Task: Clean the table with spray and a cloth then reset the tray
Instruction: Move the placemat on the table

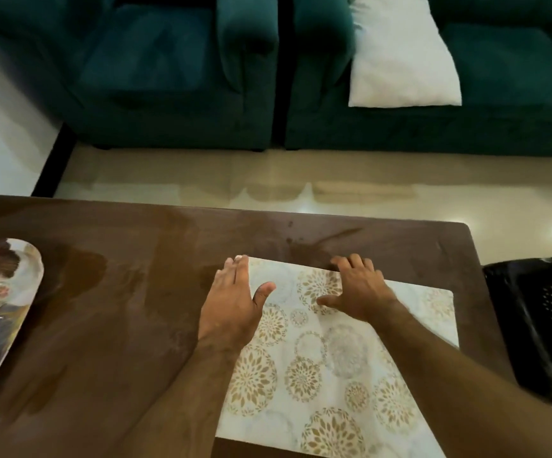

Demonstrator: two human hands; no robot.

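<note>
Left hand [235, 302] lay flat, fingers straight, on the patterned mat's [317, 375] far left corner, right hand [358, 289] spread flat on its far edge, tray [33, 259] well left of the mat.

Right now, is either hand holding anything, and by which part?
Nothing is gripped. The left hand lies flat at the mat's far left corner; the right hand rests on its far edge, fingertips reaching over onto the table.
</note>
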